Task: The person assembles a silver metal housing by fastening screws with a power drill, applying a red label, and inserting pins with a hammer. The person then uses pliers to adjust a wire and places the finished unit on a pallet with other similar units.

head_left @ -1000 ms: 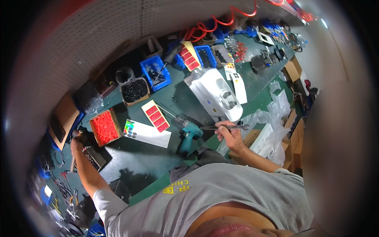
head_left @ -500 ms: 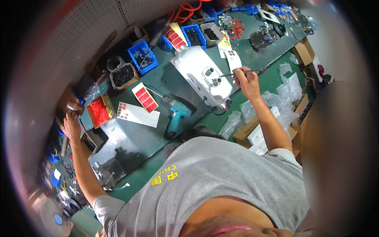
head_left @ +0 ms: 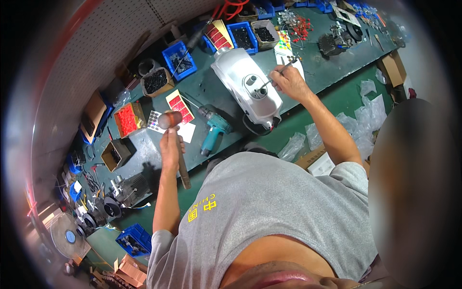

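I had the housing (head_left: 238,70) lying on the bench (head_left: 332,67), its round fitting (head_left: 255,85) facing up. Just right of the housing, the right hand (head_left: 290,83) pinched a slim tool (head_left: 288,64); the lower end reached over the fitting, but I couldn't tell whether it touched. Well left of the housing, the left hand (head_left: 170,148) was wrapped around the handle of a mallet (head_left: 170,120), head up. The drill (head_left: 216,125) lay between mallet and housing, and a box (head_left: 138,112) of red parts stood farther left of the housing.
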The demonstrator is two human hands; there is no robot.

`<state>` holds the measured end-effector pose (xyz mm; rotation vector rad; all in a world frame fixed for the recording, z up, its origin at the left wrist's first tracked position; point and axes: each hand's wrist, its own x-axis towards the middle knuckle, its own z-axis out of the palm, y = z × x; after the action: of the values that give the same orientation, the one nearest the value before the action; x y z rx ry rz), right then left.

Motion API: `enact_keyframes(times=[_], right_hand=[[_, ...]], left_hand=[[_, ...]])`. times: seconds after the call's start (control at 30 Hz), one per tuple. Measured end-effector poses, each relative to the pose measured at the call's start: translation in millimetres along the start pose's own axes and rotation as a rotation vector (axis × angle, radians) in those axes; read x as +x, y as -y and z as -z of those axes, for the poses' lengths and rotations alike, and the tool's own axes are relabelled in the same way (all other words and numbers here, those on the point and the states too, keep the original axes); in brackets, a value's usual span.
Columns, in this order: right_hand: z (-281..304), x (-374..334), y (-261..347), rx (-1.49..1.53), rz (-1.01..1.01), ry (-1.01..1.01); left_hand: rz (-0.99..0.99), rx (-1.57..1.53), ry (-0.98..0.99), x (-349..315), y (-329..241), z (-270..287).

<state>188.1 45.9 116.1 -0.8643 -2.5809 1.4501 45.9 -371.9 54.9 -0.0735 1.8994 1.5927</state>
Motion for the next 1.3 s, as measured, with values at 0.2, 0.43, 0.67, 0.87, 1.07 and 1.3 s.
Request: enact_keyframes(times=[0.2, 0.43, 0.67, 0.87, 1.07, 1.3], right_hand=[[10.8, 27.9, 0.4, 0.118, -0.136, 0.124], [14.1, 34.7, -1.2, 0.092, -0.171, 0.181], [9.1, 28.5, 3.2, -0.009, -0.002, 0.160], [7.6, 15.1, 23.1, -0.067, 0.036, 0.159], [7.9, 12.7, 21.2, -0.087, 0.036, 0.143], [0.4, 7.5, 28.9, -0.141, 0.083, 0.157]], left_hand=[[-0.037, 0.086, 0.208, -0.4, -69.0, -33.8], [-0.284, 0.011, 0.405, -18.7, -139.4, -79.8], [-0.165, 0.223, 0.268, -20.5, -56.1, -82.5], [-0.084, 0.226, 0.212, -21.0, -26.1, -63.5], [-0.052, 0.205, 0.155, -17.9, 1.3, -34.7], [-0.061, 0.230, 0.177, -13.3, -9.3, -31.2]])
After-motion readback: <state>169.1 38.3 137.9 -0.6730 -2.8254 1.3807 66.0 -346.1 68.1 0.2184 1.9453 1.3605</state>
